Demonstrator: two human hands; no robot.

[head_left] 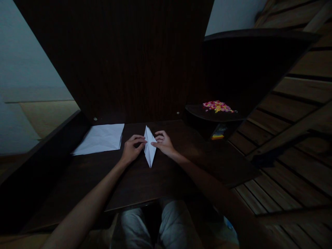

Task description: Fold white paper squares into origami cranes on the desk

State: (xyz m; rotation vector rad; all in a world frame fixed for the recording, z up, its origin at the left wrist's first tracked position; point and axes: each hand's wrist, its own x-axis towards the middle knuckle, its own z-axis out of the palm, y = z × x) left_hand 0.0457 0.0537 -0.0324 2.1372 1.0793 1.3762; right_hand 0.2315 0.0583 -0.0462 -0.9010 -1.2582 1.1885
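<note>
A white sheet of paper folded into a narrow diamond, the folded paper (149,152), is on the dark desk, its long points toward and away from me. My left hand (131,149) is at its left edge, thumb and fingers closed in a pinch there. From the right, my right hand (165,144) grips the other side, the thumb lying on top of the paper and the other fingers curled beside it. A crease or slit runs lengthwise down the middle of the diamond.
Creased white sheets (101,139) lie flat at the desk's left. A corner shelf (199,112) at the right holds a pile of pink, red and yellow small pieces (218,106). A tall dark panel (129,62) stands behind the desk, and a raised side board (44,152) borders it on the left.
</note>
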